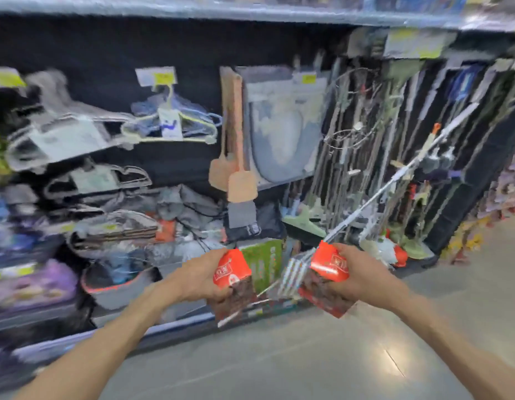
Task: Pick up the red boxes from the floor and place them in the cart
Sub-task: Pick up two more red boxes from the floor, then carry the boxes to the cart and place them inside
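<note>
1. The left hand [198,280] is closed around a red box [231,284], gripping it from the left side and holding it in the air, tilted, above the floor.
2. The right hand [358,280] grasps a second red box [328,280] from the right side, also raised and tilted; the two boxes are near each other but apart.
3. Both bare forearms reach in from the near bottom corners of the view.
4. Below the hands lies a smooth grey floor [308,365] with a bright glare spot at the near right.
5. Beyond the boxes stands a store shelf unit [192,13] with a dark back panel, its goods smeared by motion blur.
6. On the left hang bundles of clothes hangers [169,122]; in the middle hang tan paddle-shaped items [233,157].
7. To the right is a rack of long-handled tools [395,145]; a pale pole leans across it.
8. Yellow price tags [164,77] dot the shelf edges.
</note>
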`<state>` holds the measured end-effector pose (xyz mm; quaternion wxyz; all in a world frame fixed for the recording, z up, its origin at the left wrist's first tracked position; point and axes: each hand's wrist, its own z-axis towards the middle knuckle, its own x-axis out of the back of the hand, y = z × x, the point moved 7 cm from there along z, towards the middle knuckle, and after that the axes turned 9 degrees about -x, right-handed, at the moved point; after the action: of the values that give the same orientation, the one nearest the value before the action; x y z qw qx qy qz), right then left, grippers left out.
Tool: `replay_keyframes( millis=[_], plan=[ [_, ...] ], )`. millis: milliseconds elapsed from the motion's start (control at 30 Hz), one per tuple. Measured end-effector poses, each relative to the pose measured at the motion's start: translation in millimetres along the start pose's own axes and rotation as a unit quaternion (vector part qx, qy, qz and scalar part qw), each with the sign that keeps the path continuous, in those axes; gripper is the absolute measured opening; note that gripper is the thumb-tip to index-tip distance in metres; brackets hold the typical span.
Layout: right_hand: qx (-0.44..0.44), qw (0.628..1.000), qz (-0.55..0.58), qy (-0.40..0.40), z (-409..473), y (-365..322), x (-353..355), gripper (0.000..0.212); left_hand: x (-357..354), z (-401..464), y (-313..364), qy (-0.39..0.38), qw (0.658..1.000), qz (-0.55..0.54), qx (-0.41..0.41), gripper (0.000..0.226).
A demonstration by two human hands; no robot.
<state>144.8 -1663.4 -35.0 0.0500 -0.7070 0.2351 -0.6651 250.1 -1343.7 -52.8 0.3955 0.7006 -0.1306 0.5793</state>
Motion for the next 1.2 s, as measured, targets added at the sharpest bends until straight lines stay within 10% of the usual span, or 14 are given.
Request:
replay_keyframes(
  millis=[467, 1200],
  plan=[
    [0.350, 0.927, 0.001, -0.132, -33, -585, -163, 0.077, 172, -488, -291, 0.189, 0.931, 0.020, 0.312, 0.087],
    [0.663, 0.648, -0.019, -0.373, -296, -1218, -471, 0.058, 250, -1032, -459, 0.327, 0.665, 0.042, 0.671, 0.084]
  ],
)
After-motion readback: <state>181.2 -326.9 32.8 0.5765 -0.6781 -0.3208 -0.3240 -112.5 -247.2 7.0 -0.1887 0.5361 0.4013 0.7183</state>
